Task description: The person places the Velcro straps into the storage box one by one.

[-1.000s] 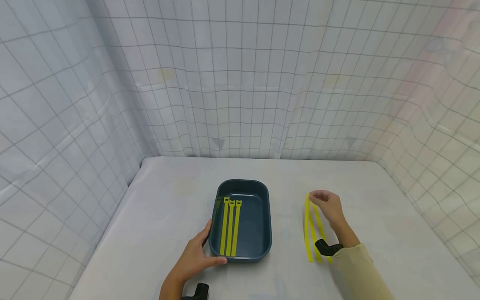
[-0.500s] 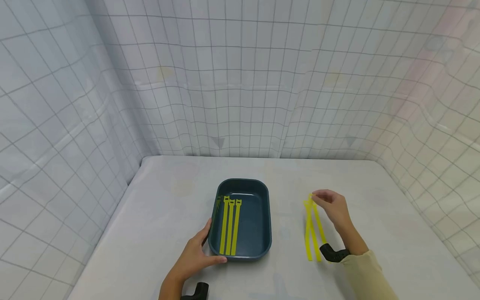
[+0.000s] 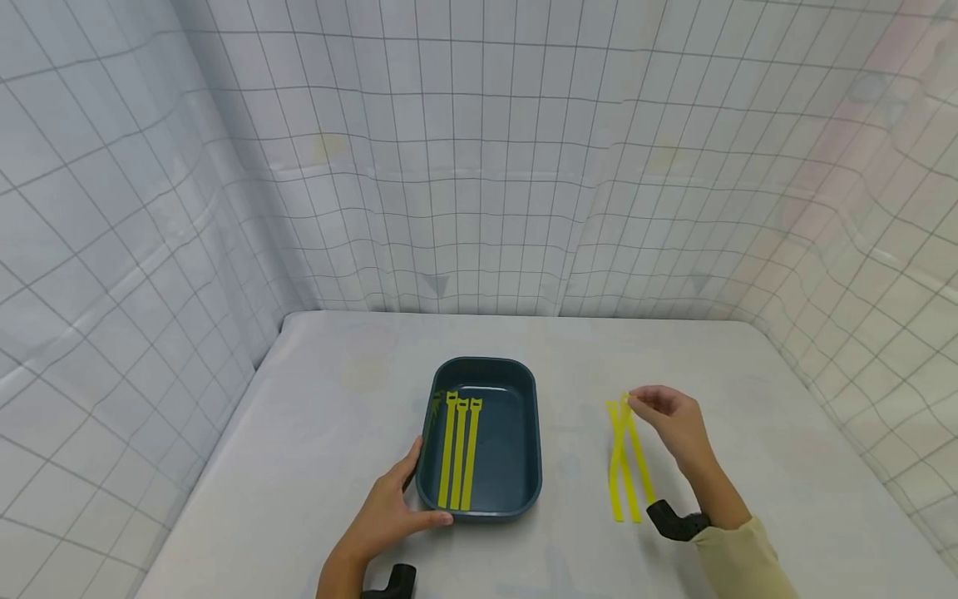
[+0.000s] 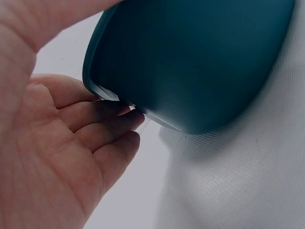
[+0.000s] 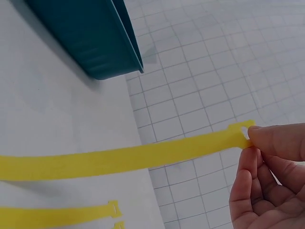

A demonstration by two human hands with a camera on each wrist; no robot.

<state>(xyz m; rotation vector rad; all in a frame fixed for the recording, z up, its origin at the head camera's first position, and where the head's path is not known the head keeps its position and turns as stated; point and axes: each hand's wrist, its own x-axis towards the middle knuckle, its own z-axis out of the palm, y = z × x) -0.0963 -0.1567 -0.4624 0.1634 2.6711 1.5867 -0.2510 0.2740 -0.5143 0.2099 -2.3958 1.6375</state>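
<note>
A dark teal tray [image 3: 505,453] lies on the white table, with three yellow slotted cable ties [image 3: 460,457] side by side along its left. My left hand [image 3: 385,507] holds the tray's near left corner, thumb on the front wall and fingers at the left side; the left wrist view has those fingertips [image 4: 136,117] against the tray. To the right, my right hand [image 3: 677,424] pinches the slotted head of a yellow cable tie [image 5: 143,156] between thumb and fingers. That tie's strip hangs down, crossing another in the head view. Two other ties [image 5: 57,217] lie beneath it.
White grid-patterned sheets [image 3: 486,166] hang behind the table [image 3: 359,358] and along both sides. A black wrist mount [image 3: 677,522] sits on the right wrist, close to the ties; another black mount [image 3: 397,581] is at the left wrist.
My right hand has shifted slightly right and toward me, drawing the head of its cable tie away from the others. The left hand and tray stay in place.
</note>
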